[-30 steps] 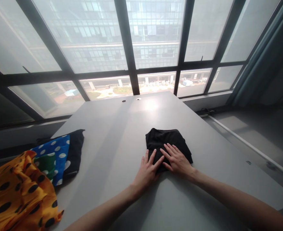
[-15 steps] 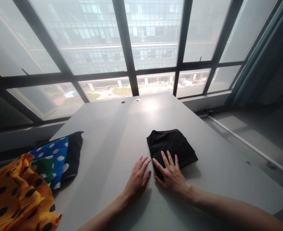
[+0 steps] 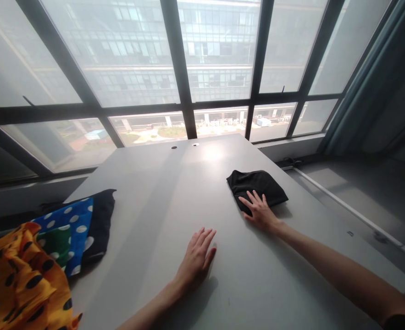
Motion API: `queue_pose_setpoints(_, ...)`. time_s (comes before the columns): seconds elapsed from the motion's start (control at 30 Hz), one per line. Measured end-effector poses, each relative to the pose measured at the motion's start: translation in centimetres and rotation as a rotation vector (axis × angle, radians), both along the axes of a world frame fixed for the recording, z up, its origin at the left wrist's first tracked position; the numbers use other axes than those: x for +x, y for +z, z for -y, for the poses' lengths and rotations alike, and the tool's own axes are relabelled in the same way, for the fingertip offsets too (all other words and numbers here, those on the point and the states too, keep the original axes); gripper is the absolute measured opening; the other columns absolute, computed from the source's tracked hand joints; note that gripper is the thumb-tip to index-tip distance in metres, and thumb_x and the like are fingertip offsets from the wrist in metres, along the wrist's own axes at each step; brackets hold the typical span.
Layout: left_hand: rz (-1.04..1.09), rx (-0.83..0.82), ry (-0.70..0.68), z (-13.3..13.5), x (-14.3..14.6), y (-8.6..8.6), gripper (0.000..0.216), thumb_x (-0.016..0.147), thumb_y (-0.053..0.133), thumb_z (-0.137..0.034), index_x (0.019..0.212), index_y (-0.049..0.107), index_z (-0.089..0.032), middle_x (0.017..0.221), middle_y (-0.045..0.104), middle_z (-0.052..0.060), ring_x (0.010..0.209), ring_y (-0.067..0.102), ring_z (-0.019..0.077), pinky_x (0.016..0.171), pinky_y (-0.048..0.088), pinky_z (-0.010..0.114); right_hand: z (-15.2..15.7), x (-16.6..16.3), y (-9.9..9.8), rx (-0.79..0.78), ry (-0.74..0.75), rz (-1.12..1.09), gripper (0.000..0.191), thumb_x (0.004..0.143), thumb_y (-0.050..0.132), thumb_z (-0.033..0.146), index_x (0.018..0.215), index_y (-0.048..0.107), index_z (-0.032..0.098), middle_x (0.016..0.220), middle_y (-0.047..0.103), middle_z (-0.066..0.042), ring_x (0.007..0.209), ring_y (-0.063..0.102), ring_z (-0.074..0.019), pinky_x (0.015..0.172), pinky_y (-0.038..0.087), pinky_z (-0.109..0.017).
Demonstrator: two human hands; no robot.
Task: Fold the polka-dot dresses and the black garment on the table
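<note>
A folded black cloth (image 3: 260,185) lies on the grey table (image 3: 174,192), toward its far right side. My right hand (image 3: 259,211) rests flat on the cloth's near edge, fingers stretched out and spread. My left hand (image 3: 197,259) lies flat on the bare tabletop, well to the left of and nearer than the cloth, fingers extended, holding nothing.
A heap of cloths lies at the table's left edge: an orange one with black dots (image 3: 19,275), a blue one with white dots (image 3: 69,224), a green one and a black one (image 3: 102,220). Large windows stand behind the table. The table's right edge drops to the floor.
My right hand has slid the folded black cloth away and to the right across the table. My left hand came off the cloth and now lies on the bare tabletop.
</note>
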State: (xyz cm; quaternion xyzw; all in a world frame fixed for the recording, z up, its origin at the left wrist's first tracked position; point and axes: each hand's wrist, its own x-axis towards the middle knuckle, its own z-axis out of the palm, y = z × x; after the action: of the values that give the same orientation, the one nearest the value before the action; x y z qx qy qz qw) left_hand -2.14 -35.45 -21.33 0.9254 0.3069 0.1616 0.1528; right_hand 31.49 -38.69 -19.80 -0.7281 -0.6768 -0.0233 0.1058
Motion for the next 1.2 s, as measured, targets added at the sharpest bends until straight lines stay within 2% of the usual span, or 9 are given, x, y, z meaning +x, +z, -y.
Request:
queue_pose_setpoints(0.23,-0.013,0.013,0.002,-0.2,0.0,-0.3,0.052,0.112,0.035,-0.042,0.157,0.052,-0.024,0.158,0.056,0.009,0.153,0.042,0.0282,0.127,0.034,0.054,-5.7,9.3,-0.2,0.006,-0.01,-0.031,0.064,0.101,0.055,0.034,0.163,0.043,0.023,0.171,0.033,-0.021,0.159,0.024,-0.0427,0.121,0.019,-0.072)
queue_pose_setpoints(0.43,-0.031,0.046,-0.016,-0.3,0.0,-0.5,0.051,0.112,0.036,-0.042,0.155,0.055,-0.024,0.156,0.057,0.01,0.151,0.045,0.0297,0.125,0.037,0.056,-9.0,14.0,0.1,-0.021,-0.021,-0.071,0.068,0.1,0.054,0.03,0.165,0.039,0.022,0.171,0.034,-0.017,0.16,0.024,-0.0394,0.124,0.017,-0.068)
queue_pose_setpoints(0.53,-0.023,0.081,-0.032,-0.4,0.0,-0.9,0.051,0.112,0.036,-0.044,0.155,0.056,-0.024,0.155,0.058,0.011,0.149,0.046,0.0309,0.123,0.04,0.056,-9.1,13.5,-0.3,-0.039,-0.1,-0.022,0.07,0.101,0.054,0.04,0.167,0.035,0.027,0.174,0.028,-0.014,0.161,0.018,-0.0417,0.123,0.015,-0.073)
queue_pose_setpoints(0.63,-0.014,0.115,-0.037,-0.5,0.0,-1.2,0.051,0.112,0.037,-0.044,0.155,0.055,-0.024,0.154,0.059,0.012,0.148,0.047,0.0318,0.122,0.041,0.057,-8.3,11.2,-1.0,0.031,-0.249,0.052,0.07,0.104,0.048,0.052,0.168,0.032,0.029,0.176,0.02,-0.016,0.161,0.013,-0.0469,0.119,0.016,-0.079)
queue_pose_setpoints(0.77,-0.058,0.117,-0.037,-0.2,0.3,-1.2,0.051,0.11,0.04,-0.045,0.154,0.056,-0.025,0.153,0.057,0.013,0.15,0.044,0.0352,0.121,0.039,0.061,-7.6,8.5,-1.7,-0.013,-0.367,-0.002,0.065,0.108,0.038,0.049,0.17,0.026,0.032,0.177,0.016,-0.018,0.159,0.021,-0.0471,0.117,0.032,-0.071)
queue_pose_setpoints(0.87,-0.083,0.097,-0.038,0.1,0.5,-0.6,0.049,0.11,0.042,-0.046,0.152,0.058,-0.026,0.154,0.056,0.013,0.151,0.041,0.0358,0.122,0.036,0.062,-8.1,8.4,-1.6,-0.064,-0.401,-0.057,0.062,0.11,0.033,0.045,0.17,0.025,0.034,0.176,0.017,-0.017,0.158,0.025,-0.0453,0.116,0.037,-0.065)
queue_pose_setpoints(1.07,-0.117,0.023,-0.021,0.8,0.6,0.8,0.048,0.109,0.047,-0.045,0.151,0.057,-0.025,0.156,0.053,0.014,0.153,0.038,0.0357,0.125,0.032,0.061,-10.1,9.8,-0.4,-0.095,-0.446,-0.104,0.06,0.11,0.032,0.04,0.169,0.029,0.033,0.175,0.02,-0.018,0.157,0.027,-0.0467,0.117,0.031,-0.07)
queue_pose_setpoints(1.13,-0.112,0.01,-0.03,1.1,0.6,0.9,0.049,0.107,0.05,-0.045,0.151,0.056,-0.024,0.157,0.052,0.014,0.152,0.038,0.0364,0.125,0.031,0.06,-10.5,8.7,-0.2,-0.055,-0.511,-0.085,0.061,0.109,0.033,0.042,0.168,0.033,0.029,0.175,0.019,-0.021,0.157,0.021,-0.0507,0.116,0.023,-0.077)
queue_pose_setpoints(1.2,-0.079,-0.004,-0.035,1.2,0.7,0.9,0.049,0.106,0.052,-0.044,0.151,0.056,-0.023,0.156,0.054,0.013,0.151,0.041,0.0353,0.126,0.031,0.058,-10.8,6.3,-0.2,0.055,-0.525,-0.044,0.063,0.109,0.032,0.045,0.167,0.035,0.022,0.175,0.016,-0.024,0.158,0.014,-0.0531,0.116,0.016,-0.08)
